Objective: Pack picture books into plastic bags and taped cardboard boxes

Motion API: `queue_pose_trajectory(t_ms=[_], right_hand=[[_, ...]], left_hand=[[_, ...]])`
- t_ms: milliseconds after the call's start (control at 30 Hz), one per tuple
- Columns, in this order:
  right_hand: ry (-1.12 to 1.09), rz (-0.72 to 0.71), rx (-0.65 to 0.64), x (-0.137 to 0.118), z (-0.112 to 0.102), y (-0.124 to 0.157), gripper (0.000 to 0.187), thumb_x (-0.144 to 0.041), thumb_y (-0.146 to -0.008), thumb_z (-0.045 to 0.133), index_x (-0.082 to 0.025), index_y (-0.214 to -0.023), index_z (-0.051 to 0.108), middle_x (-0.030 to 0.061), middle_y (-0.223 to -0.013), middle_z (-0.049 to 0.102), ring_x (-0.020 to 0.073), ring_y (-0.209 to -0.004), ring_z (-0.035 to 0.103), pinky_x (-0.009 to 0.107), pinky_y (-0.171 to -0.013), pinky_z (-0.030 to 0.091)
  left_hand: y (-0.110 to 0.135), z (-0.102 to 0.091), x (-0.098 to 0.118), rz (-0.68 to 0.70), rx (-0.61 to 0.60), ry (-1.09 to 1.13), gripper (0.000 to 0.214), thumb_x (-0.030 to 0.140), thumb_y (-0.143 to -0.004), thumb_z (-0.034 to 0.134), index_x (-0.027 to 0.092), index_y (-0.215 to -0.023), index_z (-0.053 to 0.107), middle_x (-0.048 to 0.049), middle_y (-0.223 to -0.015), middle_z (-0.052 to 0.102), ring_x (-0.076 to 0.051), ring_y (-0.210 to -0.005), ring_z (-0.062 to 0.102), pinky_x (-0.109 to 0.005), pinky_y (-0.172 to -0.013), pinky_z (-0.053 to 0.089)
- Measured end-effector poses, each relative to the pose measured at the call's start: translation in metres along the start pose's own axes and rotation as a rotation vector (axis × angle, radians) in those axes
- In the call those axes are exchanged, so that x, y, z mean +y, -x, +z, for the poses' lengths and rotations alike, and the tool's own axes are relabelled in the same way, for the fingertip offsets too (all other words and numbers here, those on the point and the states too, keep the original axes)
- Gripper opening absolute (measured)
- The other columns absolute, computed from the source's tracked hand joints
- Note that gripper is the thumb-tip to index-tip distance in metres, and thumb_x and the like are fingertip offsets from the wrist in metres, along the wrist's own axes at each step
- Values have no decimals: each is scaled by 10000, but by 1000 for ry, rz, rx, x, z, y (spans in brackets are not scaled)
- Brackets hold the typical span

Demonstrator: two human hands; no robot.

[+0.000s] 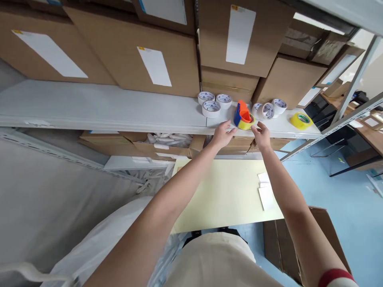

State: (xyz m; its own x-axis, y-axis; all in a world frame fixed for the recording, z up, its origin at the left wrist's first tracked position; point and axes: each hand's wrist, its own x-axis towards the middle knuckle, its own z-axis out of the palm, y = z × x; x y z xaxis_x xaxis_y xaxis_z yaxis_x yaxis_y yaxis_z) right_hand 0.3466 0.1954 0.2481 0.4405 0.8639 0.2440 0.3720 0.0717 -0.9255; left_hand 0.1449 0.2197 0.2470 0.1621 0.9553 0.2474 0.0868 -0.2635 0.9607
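A blue and orange tape dispenser with a yellow roll stands at the front edge of the white shelf. My left hand reaches up just left of it, fingers spread, fingertips close to its base. My right hand is just right of it, fingers apart, holding nothing. Three white tape rolls sit behind the left hand. Several more white rolls lie behind the right hand. A loose yellow tape roll lies farther right on the shelf.
Large cardboard boxes with white labels fill the shelf's back. Below stands a pale yellow table with white paper slips. An open carton of white items sits under the shelf. A brown box rests on the blue floor.
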Motion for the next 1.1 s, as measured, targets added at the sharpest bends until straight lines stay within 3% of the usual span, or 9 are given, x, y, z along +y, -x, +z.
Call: queue_pose_trajectory(t_ms=[100, 200, 400, 600, 767, 900, 1100], right_hand=[[-69, 50, -92, 7, 8, -30, 807, -568, -692, 727, -104, -1324, 536, 211, -1367, 546, 278, -1057, 633, 407, -861, 551], [-149, 20, -237, 19, 19, -43, 730, -602, -705, 705, -145, -1261, 585, 147, -1237, 648, 252, -993, 651, 385, -818, 563], [-308, -80, -242, 31, 17, -23, 710, -617, -668, 748, -205, -1221, 583, 112, -1238, 646, 229, -996, 640, 384, -855, 549], [-270, -73, -237, 32, -24, 35, 694, -579, -693, 756, -250, -1266, 543, 100, -1298, 589, 204, -992, 609, 375, -871, 550], [-244, -37, -267, 48, -70, 100, 745, -552, -689, 770, -296, -1334, 498, 89, -1329, 537, 200, -965, 601, 416, -870, 571], [-225, 114, -285, 94, -95, 152, 724, -505, -639, 815, -295, -1278, 546, 89, -1273, 546, 200, -906, 598, 427, -836, 592], [-206, 423, -277, 181, -101, 216, 624, -398, -640, 795, -253, -1195, 549, 108, -1258, 550, 191, -861, 597, 428, -779, 589]], left_hand=[[-30, 29, 0, -74, 67, 67, 502, 278, -800, 700, 133, -1268, 586, -168, -1346, 593, -264, -1192, 602, -378, -985, 499], [-45, 49, -6, -122, 115, 149, 432, 302, -823, 680, 160, -1225, 607, -128, -1232, 670, -253, -1148, 628, -384, -951, 519], [-27, 65, -18, -37, 296, 188, 383, 330, -759, 741, 162, -1076, 607, -96, -1043, 709, -181, -970, 680, -330, -892, 538], [38, 74, -6, 34, 338, 54, 432, 348, -721, 782, 189, -1065, 576, -90, -1073, 680, -181, -973, 663, -327, -886, 550], [114, 90, -7, -7, 217, 22, 627, 368, -757, 743, 226, -1308, 478, -101, -1197, 606, -190, -1061, 623, -318, -859, 575], [172, 109, -41, -171, 104, 43, 610, 362, -737, 741, 238, -1294, 524, -109, -1255, 540, -212, -1071, 616, -344, -819, 600], [229, 136, -116, -513, -71, 103, 608, 262, -708, 758, 218, -1280, 558, -132, -1286, 573, -258, -1100, 626, -431, -879, 572]])
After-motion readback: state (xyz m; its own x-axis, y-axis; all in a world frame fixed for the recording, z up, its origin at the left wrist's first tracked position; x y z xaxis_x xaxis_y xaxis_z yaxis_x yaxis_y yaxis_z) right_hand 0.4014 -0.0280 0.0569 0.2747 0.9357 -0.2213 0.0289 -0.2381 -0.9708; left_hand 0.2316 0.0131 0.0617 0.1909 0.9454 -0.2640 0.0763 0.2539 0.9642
